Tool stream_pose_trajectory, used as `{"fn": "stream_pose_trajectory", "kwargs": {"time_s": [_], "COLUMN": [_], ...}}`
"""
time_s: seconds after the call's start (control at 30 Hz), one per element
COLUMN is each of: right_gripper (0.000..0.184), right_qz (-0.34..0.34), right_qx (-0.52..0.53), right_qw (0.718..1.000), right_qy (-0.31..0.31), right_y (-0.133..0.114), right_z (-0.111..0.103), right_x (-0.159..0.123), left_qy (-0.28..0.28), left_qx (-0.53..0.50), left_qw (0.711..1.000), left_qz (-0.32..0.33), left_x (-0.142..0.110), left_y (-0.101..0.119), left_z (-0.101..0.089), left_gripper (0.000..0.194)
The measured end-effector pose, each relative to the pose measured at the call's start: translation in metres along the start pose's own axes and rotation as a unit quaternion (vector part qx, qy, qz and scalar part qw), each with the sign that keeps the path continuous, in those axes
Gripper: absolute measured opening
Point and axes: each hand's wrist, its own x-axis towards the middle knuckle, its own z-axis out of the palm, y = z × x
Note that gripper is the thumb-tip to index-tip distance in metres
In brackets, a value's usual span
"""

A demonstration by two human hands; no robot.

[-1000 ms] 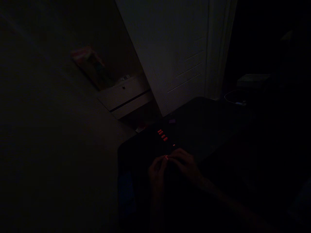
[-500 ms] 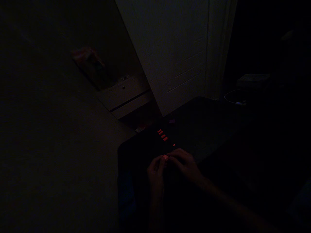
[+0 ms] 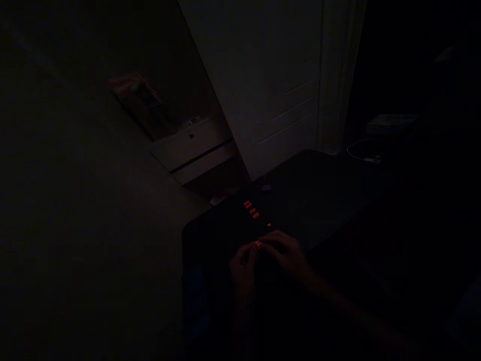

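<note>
The room is very dark. My left hand (image 3: pixel 243 268) and my right hand (image 3: pixel 287 253) meet over a dark table (image 3: pixel 319 195), fingers curled together around a small red piece (image 3: pixel 257 244) held between their fingertips. Several more small red pieces (image 3: pixel 251 210) lie in a row on the table just beyond the hands, with one tiny red piece (image 3: pixel 269 225) closer to my right hand.
A pale door (image 3: pixel 270 85) stands behind the table. A low light drawer unit (image 3: pixel 195 148) sits at the left, with a pinkish object (image 3: pixel 131 90) above it. A white cable (image 3: pixel 363 153) and a flat box (image 3: pixel 391 121) lie at the right.
The scene has grown slightly dimmer. Both hands stay together at the same spot with only small finger shifts on the red piece.
</note>
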Motion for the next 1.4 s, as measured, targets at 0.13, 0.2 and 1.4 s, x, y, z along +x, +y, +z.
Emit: {"fn": "stream_pose_trajectory", "kwargs": {"time_s": [0.13, 0.2, 1.4], "right_gripper": [0.020, 0.018, 0.019], "right_qz": [-0.013, -0.019, 0.003], "right_qx": [-0.009, -0.016, -0.018], "right_qw": [1.000, 1.000, 1.000], "right_qy": [-0.015, -0.013, -0.023], "right_y": [-0.001, 0.000, 0.008], "right_z": [0.000, 0.000, -0.002], "right_x": [0.000, 0.000, 0.000], "left_qy": [0.013, 0.018, -0.004], "left_qx": [-0.018, -0.020, -0.037], "left_qw": [1.000, 1.000, 0.999], "left_qz": [0.007, 0.013, 0.007], "left_x": [0.001, 0.001, 0.002], "left_y": [-0.001, -0.002, -0.006], "left_z": [0.000, -0.001, 0.000], "left_gripper": [0.025, 0.021, 0.028]}}
